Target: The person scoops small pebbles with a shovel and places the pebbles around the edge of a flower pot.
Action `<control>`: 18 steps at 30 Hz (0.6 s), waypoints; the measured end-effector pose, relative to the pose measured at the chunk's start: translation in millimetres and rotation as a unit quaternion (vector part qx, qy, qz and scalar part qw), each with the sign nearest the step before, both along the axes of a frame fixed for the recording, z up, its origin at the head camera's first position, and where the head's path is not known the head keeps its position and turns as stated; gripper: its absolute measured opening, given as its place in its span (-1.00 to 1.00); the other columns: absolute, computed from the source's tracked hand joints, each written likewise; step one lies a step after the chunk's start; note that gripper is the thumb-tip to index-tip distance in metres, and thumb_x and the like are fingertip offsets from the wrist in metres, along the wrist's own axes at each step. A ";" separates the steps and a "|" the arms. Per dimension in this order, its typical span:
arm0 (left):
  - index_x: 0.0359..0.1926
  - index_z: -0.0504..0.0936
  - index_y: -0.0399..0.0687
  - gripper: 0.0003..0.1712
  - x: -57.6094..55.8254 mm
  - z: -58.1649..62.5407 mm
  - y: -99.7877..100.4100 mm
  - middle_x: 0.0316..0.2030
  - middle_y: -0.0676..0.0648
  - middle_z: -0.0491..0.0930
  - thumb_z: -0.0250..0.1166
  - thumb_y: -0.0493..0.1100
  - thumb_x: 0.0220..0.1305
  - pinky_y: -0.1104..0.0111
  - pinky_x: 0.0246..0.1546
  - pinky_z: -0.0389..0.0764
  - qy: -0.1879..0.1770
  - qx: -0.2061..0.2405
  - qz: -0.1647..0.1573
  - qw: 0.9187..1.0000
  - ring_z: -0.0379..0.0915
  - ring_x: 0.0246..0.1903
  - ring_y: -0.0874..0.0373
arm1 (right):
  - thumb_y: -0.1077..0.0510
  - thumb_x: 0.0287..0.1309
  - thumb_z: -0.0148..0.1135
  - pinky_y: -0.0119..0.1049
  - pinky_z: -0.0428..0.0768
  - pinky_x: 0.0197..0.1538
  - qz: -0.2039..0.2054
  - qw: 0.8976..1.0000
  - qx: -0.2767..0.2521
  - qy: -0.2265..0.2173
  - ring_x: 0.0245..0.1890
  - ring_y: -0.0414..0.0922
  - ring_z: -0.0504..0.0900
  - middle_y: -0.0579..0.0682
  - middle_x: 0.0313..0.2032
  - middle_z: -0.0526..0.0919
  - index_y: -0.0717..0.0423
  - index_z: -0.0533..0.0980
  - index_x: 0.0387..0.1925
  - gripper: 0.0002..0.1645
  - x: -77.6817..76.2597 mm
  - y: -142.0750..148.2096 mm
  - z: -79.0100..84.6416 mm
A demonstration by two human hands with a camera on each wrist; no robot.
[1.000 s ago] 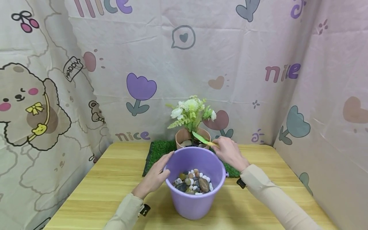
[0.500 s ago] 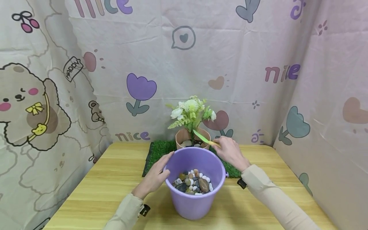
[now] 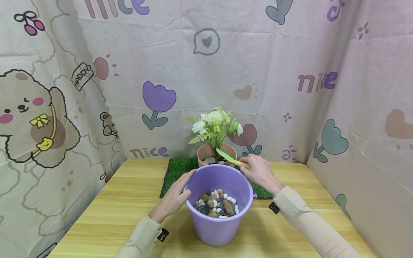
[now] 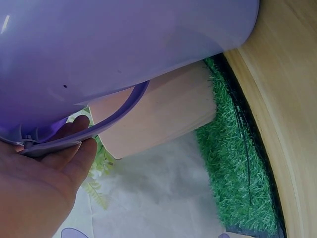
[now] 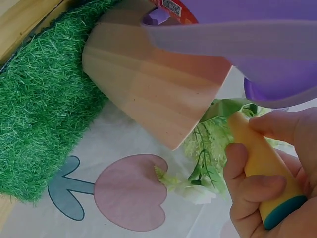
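At the mouth of the flowerpot (image 5: pixel 143 84), behind the purple bucket (image 3: pixel 217 231) on the bench (image 3: pixel 135 186), holds a green-bladed tool (image 3: pixel 228 157) in curled fingers of the right hand (image 3: pixel 258 171); touches the bucket's rim with nearly straight fingers of the left hand (image 3: pixel 174 196).

Wood-grain counter (image 3: pixel 122 204); pale cloth (image 3: pixel 193 68) hung behind far edge and along both sides; tulips (image 3: pixel 159 97), hearts (image 3: pixel 243 92), lettering (image 3: pixel 330 80) printed on it; cartoon bear (image 3: pixel 20 125) beyond left edge

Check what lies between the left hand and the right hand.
The purple bucket, with pebbles inside, lies between the left hand and right hand; the head view shows it.
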State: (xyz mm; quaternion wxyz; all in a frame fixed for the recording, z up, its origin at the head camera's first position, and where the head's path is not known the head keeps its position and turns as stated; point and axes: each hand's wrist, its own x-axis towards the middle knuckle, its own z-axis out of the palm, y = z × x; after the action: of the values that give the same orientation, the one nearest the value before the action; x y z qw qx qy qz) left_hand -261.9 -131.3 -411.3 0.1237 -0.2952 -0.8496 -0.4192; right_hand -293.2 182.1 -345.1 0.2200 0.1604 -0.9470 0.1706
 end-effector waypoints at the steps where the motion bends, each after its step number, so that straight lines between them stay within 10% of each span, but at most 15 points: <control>1: 0.49 0.19 -0.11 -0.22 -0.1 0.0 0.1 0.40 -0.08 0.31 0.02 -0.28 0.19 -0.01 0.29 0.37 0.000 0.000 0.000 1.000 0.31 0.32 0.02 | 0.12 0.09 0.24 -0.35 0.40 -0.57 0.002 1.000 -0.001 0.003 -0.54 -0.19 0.46 -0.03 -0.39 0.65 0.07 0.72 -0.14 -0.70 0.6 0.3 -0.3; 18: 0.49 0.18 -0.09 -0.23 1.7 1.7 1.0 0.41 -0.07 0.30 0.03 -0.27 0.22 -0.02 0.30 0.36 -0.011 0.002 0.000 1.000 0.30 0.34 0.02 | 0.00 0.05 0.42 -0.40 0.45 -0.43 0.065 0.992 -0.034 0.104 -0.50 -0.26 0.54 -0.08 -0.39 0.74 0.05 0.74 -0.23 -0.73 26.9 11.6 -10.7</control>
State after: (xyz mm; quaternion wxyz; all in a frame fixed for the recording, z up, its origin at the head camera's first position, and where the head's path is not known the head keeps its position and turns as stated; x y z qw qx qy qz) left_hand -260.2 -130.3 -409.6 0.1145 -0.2905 -0.8502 -0.4239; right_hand -266.3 193.6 -355.9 0.3110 0.2307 -0.9003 0.1986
